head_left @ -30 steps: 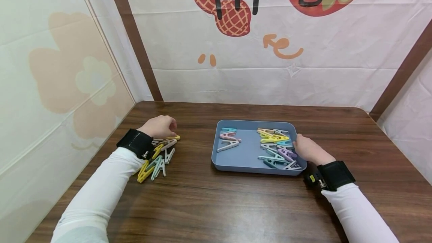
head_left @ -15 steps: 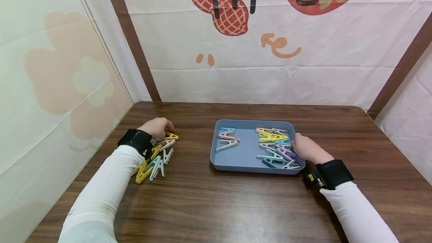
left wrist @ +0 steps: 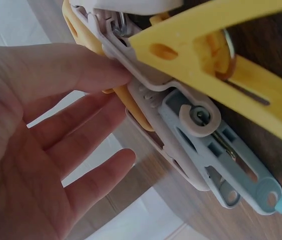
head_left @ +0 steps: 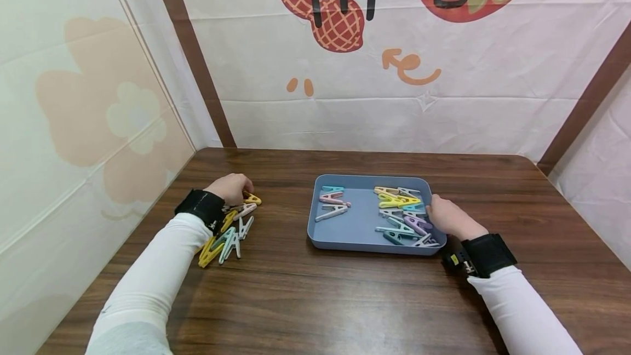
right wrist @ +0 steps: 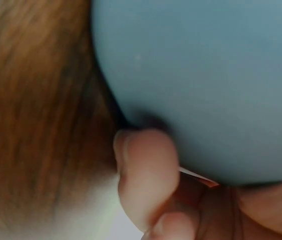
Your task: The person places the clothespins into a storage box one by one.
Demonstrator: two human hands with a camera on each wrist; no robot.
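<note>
At the left, my left hand (head_left: 230, 188) is over a small heap of plastic clothespins. Its thumb and fingertips pinch an orange-yellow clothespin (head_left: 252, 199), partly hidden behind the thumb (left wrist: 75, 70) in the left wrist view. Against it lie a pale pink clothespin (head_left: 245, 210) and a grey-blue clothespin (left wrist: 221, 155). A larger yellow clothespin (left wrist: 191, 50) is close to the camera. My right hand (head_left: 453, 218) grips the right side of a blue-grey tray (head_left: 365, 223); in the right wrist view, curled fingers (right wrist: 148, 170) press against the tray's outer wall.
Inside the tray, a few clothespins (head_left: 332, 212) lie along the left side and several mixed-colour ones (head_left: 399, 201) along the right. Green clothespins (head_left: 229, 242) lie at the heap's near end. A brown wooden table (head_left: 315, 300) meets a printed cloth wall (head_left: 345, 119) behind.
My left hand has lowered slightly onto the orange-yellow clothespin, which has shifted and turned a little at the fingertips. My right hand stays on the tray.
</note>
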